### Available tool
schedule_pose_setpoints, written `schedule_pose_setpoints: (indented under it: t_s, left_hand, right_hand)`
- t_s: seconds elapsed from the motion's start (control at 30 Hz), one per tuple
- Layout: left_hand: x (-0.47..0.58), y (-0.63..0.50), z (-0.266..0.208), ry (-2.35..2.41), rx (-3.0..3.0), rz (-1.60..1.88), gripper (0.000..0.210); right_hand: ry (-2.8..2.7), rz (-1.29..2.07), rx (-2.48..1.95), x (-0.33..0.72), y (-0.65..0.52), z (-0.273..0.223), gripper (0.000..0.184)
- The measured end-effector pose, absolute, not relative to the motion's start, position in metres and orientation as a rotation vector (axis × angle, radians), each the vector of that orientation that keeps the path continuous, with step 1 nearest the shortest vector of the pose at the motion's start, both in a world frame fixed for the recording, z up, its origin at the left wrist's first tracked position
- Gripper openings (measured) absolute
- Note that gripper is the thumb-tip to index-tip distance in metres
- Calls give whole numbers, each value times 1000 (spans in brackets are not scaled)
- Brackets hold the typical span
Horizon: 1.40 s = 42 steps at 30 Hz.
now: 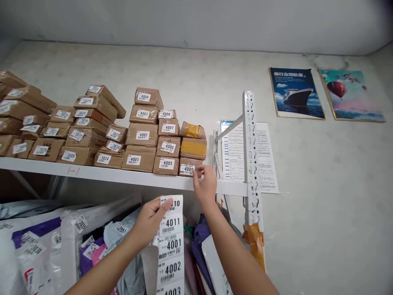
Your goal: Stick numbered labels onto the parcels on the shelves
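- Left hand (149,221) firmly pinches a label strip (171,246); it hangs lengthwise downward, five numbers showing.
- Right hand (206,184), half-curled, is at carton 4009 (186,169), above the strip on the shelf (123,175); whether it grips, I can't tell.
- Just above, nearer that hand: two yellow-taped cartons (193,148).
- Leftward: two stacks, four numbered cartons (143,135) each.
- Far right: two posters (296,94).

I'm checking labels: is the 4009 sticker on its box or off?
On: the sticker lies across the box front, the right hand at the sticker's edge.
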<state>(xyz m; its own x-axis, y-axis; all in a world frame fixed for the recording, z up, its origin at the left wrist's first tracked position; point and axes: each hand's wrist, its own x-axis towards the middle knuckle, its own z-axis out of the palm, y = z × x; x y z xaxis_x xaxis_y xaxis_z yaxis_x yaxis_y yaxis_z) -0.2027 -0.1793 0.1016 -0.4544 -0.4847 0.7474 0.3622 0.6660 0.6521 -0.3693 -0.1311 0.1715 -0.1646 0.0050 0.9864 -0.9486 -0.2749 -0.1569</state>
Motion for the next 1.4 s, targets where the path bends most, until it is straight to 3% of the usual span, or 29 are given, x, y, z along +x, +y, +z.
schedule_pose_setpoints:
  t_s: [0.17, 0.33, 0.43, 0.57, 0.73, 1.07, 1.4]
  left_hand:
    - [-206, -191, 119, -1799, 62, -853, 45]
    - [-230, -184, 121, -1631, 137, -1122, 41]
    - [-247, -182, 124, -1577, 128, -977, 37]
    - [-265, -185, 133, -1586, 172, -733, 44]
    - [-282, -186, 145, -1481, 85, -1022, 45]
    - [-291, -186, 185, -1541, 53, -1170, 59]
    - [-269, -192, 177, -1822, 39, -870, 34]
  right_hand:
    - [-1311, 1843, 2053, -341, -113, 142, 25]
    - [-1239, 1994, 2115, -360, -111, 151, 29]
    - [-1226, 1856, 2144, -375, -109, 161, 23]
    - [-1202, 1758, 2042, -390, -108, 165, 20]
    - [-1020, 1581, 1803, -393, -110, 175, 12]
    - [-758, 1347, 1540, -395, -109, 218, 14]
    - [-817, 1708, 1307, -400, -108, 252, 19]
